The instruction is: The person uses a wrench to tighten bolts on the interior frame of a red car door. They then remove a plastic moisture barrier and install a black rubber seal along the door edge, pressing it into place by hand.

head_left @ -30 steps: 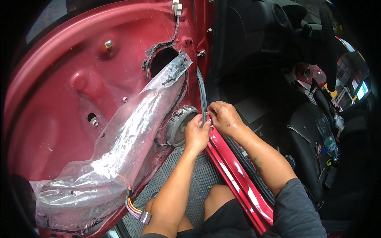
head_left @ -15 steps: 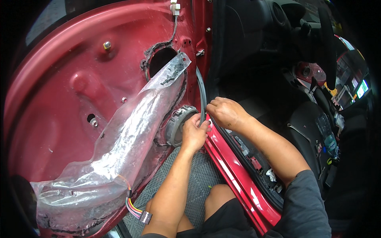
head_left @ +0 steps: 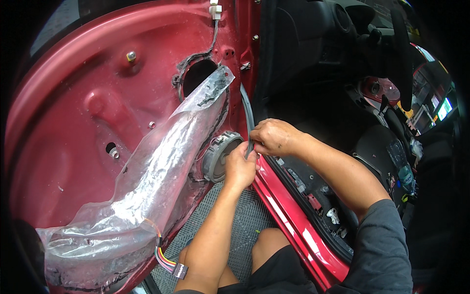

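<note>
A long grey strip (head_left: pixel 247 110), which looks like rubber or a flat bundle, runs down the gap between the red car door (head_left: pixel 73 132) and the door frame. My left hand (head_left: pixel 239 167) is closed around its lower part, thumb uppermost, beside the round grey speaker (head_left: pixel 219 158) in the door. Just to the right, my right hand (head_left: pixel 274 137) pinches the same strip above the red door sill (head_left: pixel 289 206). The fingers of both hands almost touch. The strip's lower end is hidden by them.
Loose clear plastic sheeting (head_left: pixel 161 161) hangs over the door panel. A multicoloured wire connector (head_left: pixel 179 270) dangles near my left forearm, and a white connector (head_left: pixel 215 11) sits at the top. On the right are the dark car interior, a seat and a clear bottle (head_left: pixel 405 175).
My right hand has shifted slightly left and down, closing in on my left hand at the strip. The left hand has barely moved. The whole view has shifted slightly.
</note>
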The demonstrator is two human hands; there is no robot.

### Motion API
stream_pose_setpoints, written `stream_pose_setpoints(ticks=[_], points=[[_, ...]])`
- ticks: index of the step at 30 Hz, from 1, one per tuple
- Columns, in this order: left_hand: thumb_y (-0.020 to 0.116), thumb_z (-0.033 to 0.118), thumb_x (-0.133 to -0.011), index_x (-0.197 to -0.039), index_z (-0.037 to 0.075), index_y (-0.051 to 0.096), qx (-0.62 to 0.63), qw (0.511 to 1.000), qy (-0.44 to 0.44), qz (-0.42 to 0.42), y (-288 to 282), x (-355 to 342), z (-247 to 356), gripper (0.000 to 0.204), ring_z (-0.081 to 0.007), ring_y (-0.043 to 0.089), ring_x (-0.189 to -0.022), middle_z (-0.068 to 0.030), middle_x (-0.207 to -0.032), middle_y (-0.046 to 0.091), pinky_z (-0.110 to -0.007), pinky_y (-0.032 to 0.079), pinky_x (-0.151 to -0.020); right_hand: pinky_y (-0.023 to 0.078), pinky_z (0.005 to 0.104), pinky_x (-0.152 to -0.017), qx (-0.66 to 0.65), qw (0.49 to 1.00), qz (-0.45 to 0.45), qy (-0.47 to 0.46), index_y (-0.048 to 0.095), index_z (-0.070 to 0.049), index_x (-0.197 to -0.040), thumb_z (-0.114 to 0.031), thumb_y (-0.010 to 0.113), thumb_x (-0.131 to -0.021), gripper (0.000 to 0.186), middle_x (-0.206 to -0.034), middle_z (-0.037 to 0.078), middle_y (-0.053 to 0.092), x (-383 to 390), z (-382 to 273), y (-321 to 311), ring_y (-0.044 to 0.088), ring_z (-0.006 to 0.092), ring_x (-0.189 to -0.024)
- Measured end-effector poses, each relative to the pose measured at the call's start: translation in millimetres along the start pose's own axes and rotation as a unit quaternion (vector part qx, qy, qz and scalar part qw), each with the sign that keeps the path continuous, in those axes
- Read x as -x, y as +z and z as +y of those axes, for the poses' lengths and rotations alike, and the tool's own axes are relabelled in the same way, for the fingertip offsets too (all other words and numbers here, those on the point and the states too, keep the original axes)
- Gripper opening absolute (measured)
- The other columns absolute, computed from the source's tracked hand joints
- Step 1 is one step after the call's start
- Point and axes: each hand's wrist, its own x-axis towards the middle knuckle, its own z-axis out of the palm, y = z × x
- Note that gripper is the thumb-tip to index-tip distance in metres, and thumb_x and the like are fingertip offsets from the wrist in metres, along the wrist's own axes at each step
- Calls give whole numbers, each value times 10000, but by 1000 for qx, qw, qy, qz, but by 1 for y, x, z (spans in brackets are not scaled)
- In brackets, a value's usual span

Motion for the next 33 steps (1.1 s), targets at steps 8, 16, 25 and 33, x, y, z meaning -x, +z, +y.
stream_pose_setpoints(ticks=[8,16,25,33], points=[[597,76,-1095,-1364,-23,657,-13,1000,-15,-16,-1,5,13,293,-109,657,-626,-60,-951,766,-289,541,-591,591,549,-829,-18,995,12,98,767,-16,-873,-201,705,-814,203,-885,221,756,-6,1,6,738,448,-852],[583,62,-1095,-1680,77,353,283,944,-88,-143,-21,-7,2,628,-238,762,-1098,-157,-1281,726,-345,624,-894,597,485,-829,-117,988,-23,99,748,19,-1147,-246,804,-924,351,-998,228,769,30,-14,-51,756,409,-944],[545,363,-1163,-1297,8,611,231,966,-102,-55,67,-41,14,385,-246,783,-904,-135,-1018,739,-335,653,-758,560,354,-939,-56,881,220,415,703,2,-1295,-221,777,-1001,377,-1123,93,752,331,49,-225,707,173,-1051],[636,212,-1124,-1142,102,595,262,960,-94,-33,139,-48,13,119,-181,762,-828,-84,-1001,750,-271,608,-690,584,343,-890,18,691,163,704,815,-10,-1111,-22,814,-909,203,-1023,101,817,674,63,-222,747,182,-963]])
